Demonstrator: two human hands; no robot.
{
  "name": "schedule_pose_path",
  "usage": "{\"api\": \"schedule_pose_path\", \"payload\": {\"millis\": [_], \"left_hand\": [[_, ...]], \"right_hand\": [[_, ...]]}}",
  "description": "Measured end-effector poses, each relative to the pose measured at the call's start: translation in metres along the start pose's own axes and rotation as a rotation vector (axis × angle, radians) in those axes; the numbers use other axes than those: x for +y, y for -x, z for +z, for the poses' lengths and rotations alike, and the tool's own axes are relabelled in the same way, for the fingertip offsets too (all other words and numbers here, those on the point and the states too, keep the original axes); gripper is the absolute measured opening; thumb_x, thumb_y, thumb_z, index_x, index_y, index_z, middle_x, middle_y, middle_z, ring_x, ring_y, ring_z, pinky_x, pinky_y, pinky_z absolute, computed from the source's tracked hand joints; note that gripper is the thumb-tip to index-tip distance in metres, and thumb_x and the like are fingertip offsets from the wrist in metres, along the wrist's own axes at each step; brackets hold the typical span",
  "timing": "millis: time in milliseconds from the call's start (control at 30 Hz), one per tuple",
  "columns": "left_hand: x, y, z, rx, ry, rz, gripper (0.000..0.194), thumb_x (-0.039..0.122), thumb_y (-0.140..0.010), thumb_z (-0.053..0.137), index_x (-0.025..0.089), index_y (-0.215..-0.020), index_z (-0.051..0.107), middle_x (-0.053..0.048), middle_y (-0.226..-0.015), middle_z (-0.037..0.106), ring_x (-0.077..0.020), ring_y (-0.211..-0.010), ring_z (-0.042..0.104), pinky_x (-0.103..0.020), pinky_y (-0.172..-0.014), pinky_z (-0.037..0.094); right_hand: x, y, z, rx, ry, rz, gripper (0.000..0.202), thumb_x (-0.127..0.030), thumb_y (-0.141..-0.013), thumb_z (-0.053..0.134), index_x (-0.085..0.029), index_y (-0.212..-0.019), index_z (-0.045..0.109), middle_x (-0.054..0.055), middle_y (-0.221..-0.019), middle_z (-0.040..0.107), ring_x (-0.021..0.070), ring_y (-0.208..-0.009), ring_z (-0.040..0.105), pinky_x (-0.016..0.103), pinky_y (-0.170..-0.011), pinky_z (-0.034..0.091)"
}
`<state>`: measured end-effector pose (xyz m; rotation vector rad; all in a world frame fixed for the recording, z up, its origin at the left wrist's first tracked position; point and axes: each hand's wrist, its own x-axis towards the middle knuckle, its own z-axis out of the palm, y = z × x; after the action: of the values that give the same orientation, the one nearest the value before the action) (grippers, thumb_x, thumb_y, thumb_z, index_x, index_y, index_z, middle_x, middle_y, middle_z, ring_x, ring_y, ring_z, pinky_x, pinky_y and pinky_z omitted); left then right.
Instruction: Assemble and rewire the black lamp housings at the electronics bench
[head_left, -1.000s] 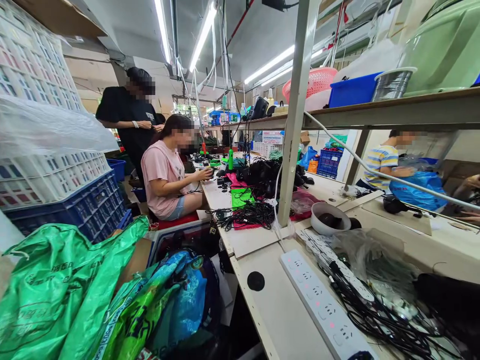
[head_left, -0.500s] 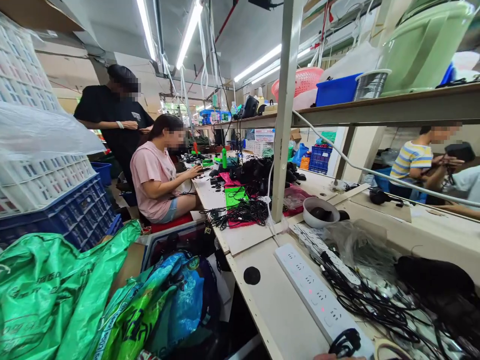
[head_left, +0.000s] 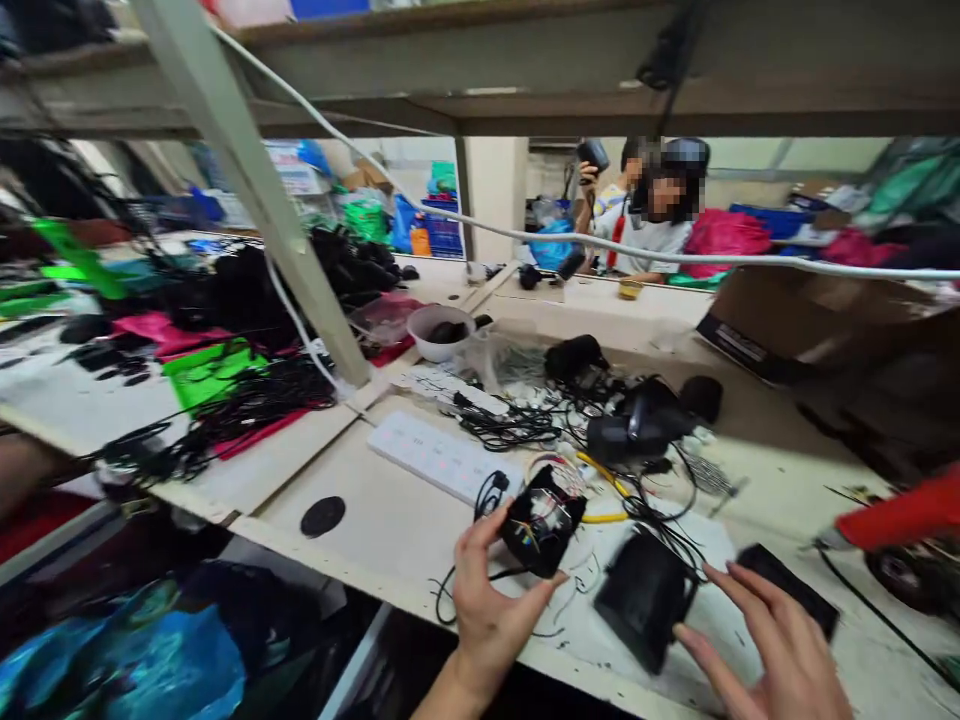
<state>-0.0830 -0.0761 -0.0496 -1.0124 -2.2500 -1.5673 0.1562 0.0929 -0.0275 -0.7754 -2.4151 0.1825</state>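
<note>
My left hand (head_left: 487, 605) has its thumb and fingers around an open black housing (head_left: 544, 520). Coloured wires and a metallic part show inside the housing, and a black cable runs beside it. To its right, my right hand (head_left: 780, 640) has thumb and fingertips at the right edge of a black casing (head_left: 645, 595), which looks tilted and a little blurred. Under the casing lies a white sheet (head_left: 716, 540) with dark scraps. Behind my right fingers is another flat black piece (head_left: 791, 590).
A white power strip (head_left: 442, 455) with a black plug lies behind my left hand. Tangled black cables (head_left: 517, 425), a white bowl (head_left: 441, 340) and a cardboard box (head_left: 795, 320) stand farther back. A red-handled tool (head_left: 900, 515) is at right. People work across the bench.
My view has swung right and down from the aisle to the bench. Both hands are now in sight with the black parts; before, only a bit of one showed at the bottom edge.
</note>
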Motion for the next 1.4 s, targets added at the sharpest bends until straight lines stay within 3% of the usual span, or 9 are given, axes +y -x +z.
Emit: {"api": "schedule_pose_path", "payload": {"millis": [133,333,500,700,967,1133,1267,1400], "left_hand": [[0.006,0.002,-0.003,0.007,-0.072,0.111,0.070,0.042,-0.073,0.080,0.017,-0.131,0.050,-0.015,-0.120,0.066,-0.0306,-0.108,0.066,-0.050,-0.092,0.058],[0.022,0.018,-0.003,-0.022,-0.112,0.259,0.065,0.043,-0.077,0.076,0.013,-0.129,0.050,-0.015,-0.114,0.068,-0.0302,-0.106,0.064,-0.049,-0.093,0.055],[0.021,0.031,-0.003,-0.056,-0.155,0.250,0.063,0.042,-0.078,0.074,0.013,-0.129,0.050,-0.016,-0.112,0.070,-0.0302,-0.104,0.065,-0.049,-0.091,0.054],[0.012,0.039,0.002,-0.056,-0.145,0.222,0.065,0.043,-0.077,0.075,0.017,-0.131,0.050,-0.013,-0.113,0.070,-0.0299,-0.104,0.066,-0.049,-0.093,0.053],[0.018,0.031,0.000,-0.091,-0.145,0.086,0.069,0.049,-0.073,0.079,0.016,-0.128,0.053,-0.012,-0.108,0.068,-0.0282,-0.096,0.065,-0.046,-0.085,0.057],[0.017,0.025,0.001,-0.059,-0.139,0.069,0.068,0.049,-0.073,0.079,0.016,-0.127,0.053,-0.011,-0.107,0.067,-0.0277,-0.094,0.064,-0.044,-0.081,0.058],[0.014,0.025,0.003,-0.052,-0.135,0.116,0.068,0.052,-0.075,0.076,0.014,-0.127,0.053,-0.014,-0.110,0.067,-0.0285,-0.096,0.063,-0.045,-0.083,0.057],[0.012,0.025,0.005,-0.047,-0.143,0.129,0.068,0.053,-0.076,0.075,0.014,-0.127,0.052,-0.015,-0.113,0.067,-0.0278,-0.096,0.062,-0.045,-0.084,0.057]], "right_hand": [[-0.011,0.004,0.004,-0.066,0.041,0.034,0.065,-0.055,-0.087,0.062,-0.028,-0.142,0.041,0.013,-0.134,0.051,0.0362,-0.120,0.055,0.049,-0.092,0.053],[-0.034,0.003,0.009,-0.193,-0.021,0.154,0.078,-0.043,-0.080,0.073,-0.031,-0.145,0.032,0.013,-0.147,0.035,0.0388,-0.133,0.042,0.056,-0.105,0.043],[-0.038,-0.002,0.013,-0.287,-0.042,0.173,0.083,-0.041,-0.074,0.080,-0.030,-0.144,0.036,0.015,-0.150,0.029,0.0402,-0.138,0.036,0.057,-0.108,0.042],[-0.039,-0.003,0.017,-0.307,-0.070,0.197,0.079,-0.042,-0.073,0.080,-0.027,-0.141,0.042,0.015,-0.149,0.032,0.0397,-0.139,0.036,0.056,-0.108,0.041],[-0.038,-0.019,0.010,-0.446,-0.070,0.179,0.077,-0.039,-0.068,0.082,-0.018,-0.134,0.049,0.017,-0.148,0.039,0.0364,-0.140,0.035,0.054,-0.114,0.036],[-0.043,-0.035,0.001,-0.557,-0.098,0.255,0.075,-0.040,-0.068,0.081,-0.020,-0.134,0.051,0.016,-0.150,0.036,0.0348,-0.141,0.034,0.050,-0.115,0.035],[-0.047,-0.041,-0.001,-0.636,-0.090,0.294,0.082,-0.040,-0.070,0.081,-0.021,-0.142,0.046,0.016,-0.154,0.030,0.0342,-0.144,0.029,0.049,-0.117,0.031],[-0.047,-0.039,0.000,-0.631,-0.071,0.307,0.092,-0.040,-0.068,0.083,-0.021,-0.147,0.040,0.016,-0.157,0.025,0.0350,-0.147,0.024,0.049,-0.119,0.028]]}}
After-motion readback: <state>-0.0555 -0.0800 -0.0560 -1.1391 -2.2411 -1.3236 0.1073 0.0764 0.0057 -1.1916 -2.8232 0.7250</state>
